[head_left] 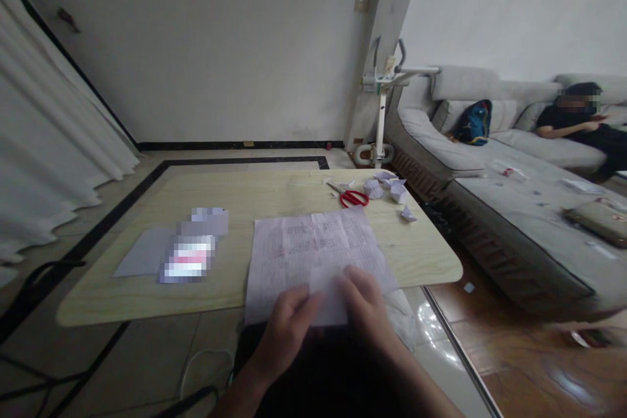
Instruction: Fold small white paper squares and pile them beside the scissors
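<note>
A small piece of white paper (327, 287) is between my two hands, over the front of the table. My left hand (291, 321) grips its left side, thumb against the sheet. On the other side my right hand (365, 304) holds the paper's right edge, its fingers slightly blurred. Beneath them a large printed sheet (313, 235), creased, covers the table's front edge. Red-handled scissors (353, 198) lie beyond that sheet, partly spread. Beside the scissors are several folded paper pieces (373, 189), and one small folded piece (408, 213) sits nearer.
The pale wooden table (235, 189) has rounded corners. On its left lie a white sheet (140, 253) and a pixelated object (189, 260). A grey sofa (529, 228) stands to the right, with a backpack (475, 123) and a seated person (573, 117). White exercise equipment (381, 117) stands behind.
</note>
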{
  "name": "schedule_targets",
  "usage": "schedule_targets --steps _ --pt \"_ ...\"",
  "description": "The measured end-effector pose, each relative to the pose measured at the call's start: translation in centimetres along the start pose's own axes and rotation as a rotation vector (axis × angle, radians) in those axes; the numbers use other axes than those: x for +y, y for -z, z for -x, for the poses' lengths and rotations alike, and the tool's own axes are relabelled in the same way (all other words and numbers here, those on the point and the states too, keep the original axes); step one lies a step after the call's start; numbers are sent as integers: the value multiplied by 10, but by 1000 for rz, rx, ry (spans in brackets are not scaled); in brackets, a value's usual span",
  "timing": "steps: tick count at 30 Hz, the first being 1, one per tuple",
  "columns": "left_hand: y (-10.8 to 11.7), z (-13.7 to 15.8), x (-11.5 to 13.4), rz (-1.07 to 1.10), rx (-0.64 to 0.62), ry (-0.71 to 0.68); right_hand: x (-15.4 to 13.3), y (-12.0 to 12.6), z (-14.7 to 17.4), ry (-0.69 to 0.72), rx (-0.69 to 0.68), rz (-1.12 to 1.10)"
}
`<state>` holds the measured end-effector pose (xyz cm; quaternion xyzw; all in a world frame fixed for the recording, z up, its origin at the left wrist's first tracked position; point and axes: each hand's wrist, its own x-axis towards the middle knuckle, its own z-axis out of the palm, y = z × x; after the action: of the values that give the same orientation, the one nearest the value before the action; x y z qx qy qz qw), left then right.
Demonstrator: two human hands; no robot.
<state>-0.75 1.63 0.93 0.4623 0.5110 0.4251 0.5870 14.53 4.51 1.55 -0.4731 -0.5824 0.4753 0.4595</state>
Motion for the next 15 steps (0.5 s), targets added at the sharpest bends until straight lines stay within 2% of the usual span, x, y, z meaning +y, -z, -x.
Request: schedule_targets --steps 4,7,9,11,13,15 --pt "7 -6 1 -75 164 -103 2 0 -1 13 -15 23" --pt "14 -10 4 -117 263 -120 1 1 0 -30 -142 -33" --pt "17 -11 6 -124 274 -115 -4 3 1 -47 -273 -80" --pt "17 -11 9 -128 235 -118 -10 6 1 -40 -342 -86" --pt "16 -10 10 -136 199 -123 -15 8 0 -28 -318 -53" --pt "15 -10 10 -132 221 -124 -18 9 -1 -32 -268 -28"
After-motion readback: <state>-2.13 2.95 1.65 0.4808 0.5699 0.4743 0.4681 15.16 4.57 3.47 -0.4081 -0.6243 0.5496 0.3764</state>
